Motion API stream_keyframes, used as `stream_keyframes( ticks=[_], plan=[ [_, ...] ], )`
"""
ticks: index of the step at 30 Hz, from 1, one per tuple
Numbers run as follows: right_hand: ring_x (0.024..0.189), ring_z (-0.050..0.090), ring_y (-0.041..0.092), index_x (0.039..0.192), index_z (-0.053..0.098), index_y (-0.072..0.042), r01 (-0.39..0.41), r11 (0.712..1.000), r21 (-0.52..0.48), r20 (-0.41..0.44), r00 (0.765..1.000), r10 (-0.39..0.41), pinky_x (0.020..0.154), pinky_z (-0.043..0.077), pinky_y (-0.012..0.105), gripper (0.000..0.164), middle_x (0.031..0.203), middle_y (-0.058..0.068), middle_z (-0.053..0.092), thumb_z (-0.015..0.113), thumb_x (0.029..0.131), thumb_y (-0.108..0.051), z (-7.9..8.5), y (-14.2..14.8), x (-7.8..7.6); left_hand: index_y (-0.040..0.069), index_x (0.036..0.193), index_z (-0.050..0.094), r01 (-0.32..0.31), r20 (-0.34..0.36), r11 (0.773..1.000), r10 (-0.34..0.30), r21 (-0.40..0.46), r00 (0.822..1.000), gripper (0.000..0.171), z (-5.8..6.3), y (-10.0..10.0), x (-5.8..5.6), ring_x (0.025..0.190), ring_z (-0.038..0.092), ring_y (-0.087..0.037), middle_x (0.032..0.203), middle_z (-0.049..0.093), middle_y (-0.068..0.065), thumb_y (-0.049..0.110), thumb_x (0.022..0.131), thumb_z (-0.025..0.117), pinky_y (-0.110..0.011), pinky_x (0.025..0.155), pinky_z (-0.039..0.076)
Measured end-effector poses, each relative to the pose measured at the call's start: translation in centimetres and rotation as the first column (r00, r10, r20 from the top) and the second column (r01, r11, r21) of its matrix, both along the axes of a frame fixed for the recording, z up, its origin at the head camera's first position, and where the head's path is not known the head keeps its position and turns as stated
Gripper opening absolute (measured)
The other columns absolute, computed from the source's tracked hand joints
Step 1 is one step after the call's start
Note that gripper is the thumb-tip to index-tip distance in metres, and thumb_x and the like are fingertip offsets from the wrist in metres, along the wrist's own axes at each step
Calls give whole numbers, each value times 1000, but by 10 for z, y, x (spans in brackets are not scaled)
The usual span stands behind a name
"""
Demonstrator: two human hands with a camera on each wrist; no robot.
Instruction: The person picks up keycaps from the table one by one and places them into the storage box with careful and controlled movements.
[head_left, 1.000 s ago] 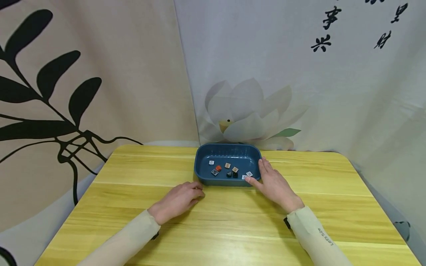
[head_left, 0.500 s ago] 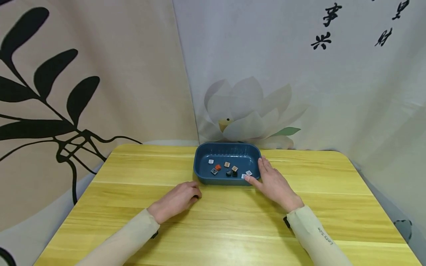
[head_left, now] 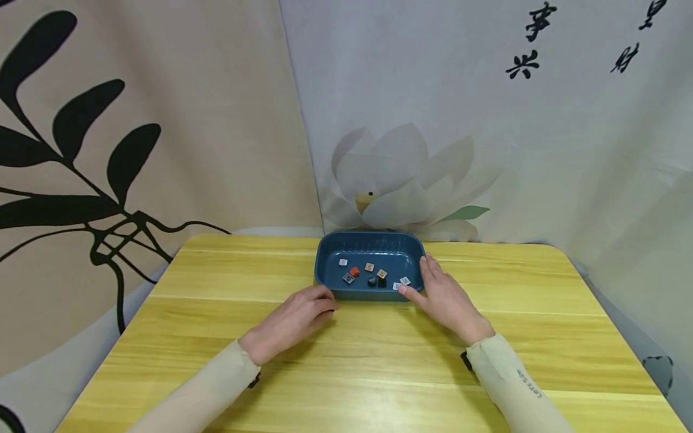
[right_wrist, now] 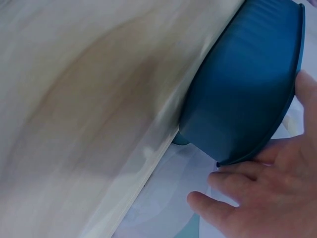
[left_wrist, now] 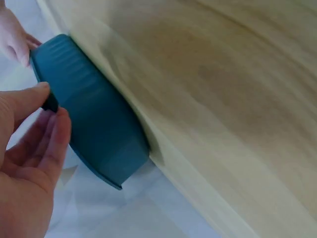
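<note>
Against the back of the table stands a blue plastic basin [head_left: 373, 297], with several small dice-like cubes in it: a red cube [head_left: 354, 272], pale ones such as the white cube [head_left: 343, 263], and black ones. My left hand [head_left: 295, 316] is at the basin's front left corner. Between its thumb and fingertips it pinches a small dark block [left_wrist: 51, 103], mostly covered by the fingers. My right hand [head_left: 449, 300] rests on the basin's right end, fingers extended along the outer wall and thumb at the front rim.
The yellow wood-grain table [head_left: 346, 373] stretches in front of the basin and to both sides. Behind it hangs a printed cloth [head_left: 227, 120] with dark leaves, a pale lotus and black characters.
My left hand drew slightly back from the basin with the dark block, then moved right and forward to its front left corner. My right hand keeps its place on the basin.
</note>
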State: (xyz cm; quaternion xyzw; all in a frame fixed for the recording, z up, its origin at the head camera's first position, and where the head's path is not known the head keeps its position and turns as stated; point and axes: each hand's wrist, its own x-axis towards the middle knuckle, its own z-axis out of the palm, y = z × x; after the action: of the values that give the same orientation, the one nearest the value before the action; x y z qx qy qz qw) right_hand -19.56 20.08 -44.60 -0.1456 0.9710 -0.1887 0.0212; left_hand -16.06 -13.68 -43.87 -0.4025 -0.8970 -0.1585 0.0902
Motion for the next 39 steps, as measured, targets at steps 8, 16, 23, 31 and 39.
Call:
stream_keyframes(
  ticks=[8,16,23,31,39],
  plan=[
    [153,22,45,159,20,12,-4,1000,-1,9,1000,4,119,29,59,103,168,29,14,51,101,-67,1,0,0,6,112,80,3,-68,996,3,84,998,27,9,7,-7,100,65,-16,111,68,-3,0,86,82,-29,88,59],
    [153,23,44,159,20,11,-2,1000,0,11,1000,2,119,29,59,102,168,28,15,52,101,-66,2,0,0,7,112,80,-51,-100,986,68,162,993,25,21,19,-19,102,66,-19,114,68,-4,2,87,82,-30,88,59],
    [153,23,45,159,20,11,0,1000,8,10,1000,-1,119,30,60,103,168,28,15,51,100,-68,2,0,1,7,110,79,-87,-102,973,111,212,989,16,28,30,-30,99,67,-18,112,68,-4,6,94,77,-29,87,58],
    [153,24,45,159,21,12,0,1000,1,-3,1000,0,119,30,60,102,168,28,16,51,101,-66,3,0,2,7,110,81,-116,-96,969,139,216,986,20,28,41,-40,98,67,-19,112,68,-5,4,91,79,-29,87,59],
    [152,24,46,158,22,13,-8,1000,-5,-3,1000,8,119,29,60,103,168,29,16,48,101,-69,3,0,3,8,109,81,-144,-7,971,148,193,989,17,23,52,-49,94,68,-17,107,69,-3,3,93,77,-26,82,58]
  ],
)
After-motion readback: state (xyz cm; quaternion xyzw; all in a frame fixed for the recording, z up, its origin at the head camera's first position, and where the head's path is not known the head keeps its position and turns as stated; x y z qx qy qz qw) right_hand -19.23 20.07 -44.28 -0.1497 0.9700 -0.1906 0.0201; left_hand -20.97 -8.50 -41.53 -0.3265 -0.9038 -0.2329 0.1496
